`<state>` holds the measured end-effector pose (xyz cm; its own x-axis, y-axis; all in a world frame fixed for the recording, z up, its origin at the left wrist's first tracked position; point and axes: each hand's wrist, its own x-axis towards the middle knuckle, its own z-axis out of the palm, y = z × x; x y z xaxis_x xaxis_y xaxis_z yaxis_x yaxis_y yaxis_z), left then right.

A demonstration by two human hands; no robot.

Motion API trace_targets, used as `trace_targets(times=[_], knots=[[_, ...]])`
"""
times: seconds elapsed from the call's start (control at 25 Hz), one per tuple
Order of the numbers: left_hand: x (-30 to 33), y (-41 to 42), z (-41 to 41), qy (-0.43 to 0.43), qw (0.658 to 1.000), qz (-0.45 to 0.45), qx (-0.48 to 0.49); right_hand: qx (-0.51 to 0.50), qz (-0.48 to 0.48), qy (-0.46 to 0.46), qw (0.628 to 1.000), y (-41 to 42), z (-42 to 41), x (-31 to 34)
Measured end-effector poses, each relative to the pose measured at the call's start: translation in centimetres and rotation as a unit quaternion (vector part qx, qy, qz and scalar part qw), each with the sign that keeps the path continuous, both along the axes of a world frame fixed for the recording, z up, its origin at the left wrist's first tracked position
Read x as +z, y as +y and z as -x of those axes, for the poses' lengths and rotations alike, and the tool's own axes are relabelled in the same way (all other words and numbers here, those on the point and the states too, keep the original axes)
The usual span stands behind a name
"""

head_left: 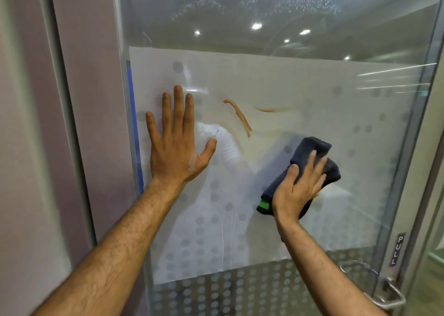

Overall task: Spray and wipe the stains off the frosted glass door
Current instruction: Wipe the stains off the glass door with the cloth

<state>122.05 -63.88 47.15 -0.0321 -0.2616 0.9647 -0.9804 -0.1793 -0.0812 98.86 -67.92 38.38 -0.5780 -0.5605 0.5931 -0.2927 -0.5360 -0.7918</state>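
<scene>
I have my right hand (pixel 298 188) pressed against the frosted glass door (pixel 312 87), its fingers (pixel 312 162) curled over a folded dark grey microfibre cloth (pixel 310 152) with a green tag at its lower corner. My left hand (pixel 175 142) lies flat on the pane near the hinge-side edge, fingers spread and holding nothing, bracing the door.

What matters for the next stroke is where the marks lie from the cloth. The nearer orange-brown streak (pixel 240 117) sits above and to the left of the cloth's top edge, close but not touching it, and its long axis runs diagonally, from upper left down to lower right, so its lower tip points roughly at the cloth. A second, fainter orange smear (pixel 270 109) lies nearly level, straight above the cloth and a little higher than that tip.

The right hand is the nearer one and already carries the cloth, so I judge the move is an upward sweep, leaning left along the diagonal streak. Neither mark looks wiped yet. I see no spray bottle here.
</scene>
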Motion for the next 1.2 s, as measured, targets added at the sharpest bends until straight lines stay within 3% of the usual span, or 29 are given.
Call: trace_targets(times=[0.08,0.28,0.4,0.56,0.84,1.08,1.2], knots=[[0.1,0.5,0.0,0.014,1.0,-0.011,-0.025,0.021,0.017,-0.018,0.999,0.3,-0.3,2.8],[0.4,2.8,-0.5,0.072,0.978,-0.044,-0.19,0.076,0.077,-0.018,0.994,1.1,-0.6,8.0],[0.5,3.9,-2.5,0.05,0.988,-0.028,-0.145,0.063,0.068,0.038,0.995,1.1,-0.9,8.3],[1.5,4.3,-5.6,0.025,0.996,-0.043,-0.071,-0.024,0.039,0.168,0.985,1.0,-1.7,7.2],[0.5,3.1,-6.4,0.015,0.998,-0.017,-0.055,-0.02,0.107,0.076,0.991,0.5,-3.8,9.4],[0.5,3.0,-6.2,0.023,0.998,0.002,-0.064,-0.048,0.145,0.146,0.977,0.9,-7.2,11.8],[0.6,3.0,-6.2,0.021,0.998,0.006,-0.062,-0.073,0.156,0.254,0.952,2.0,-9.5,11.3]])
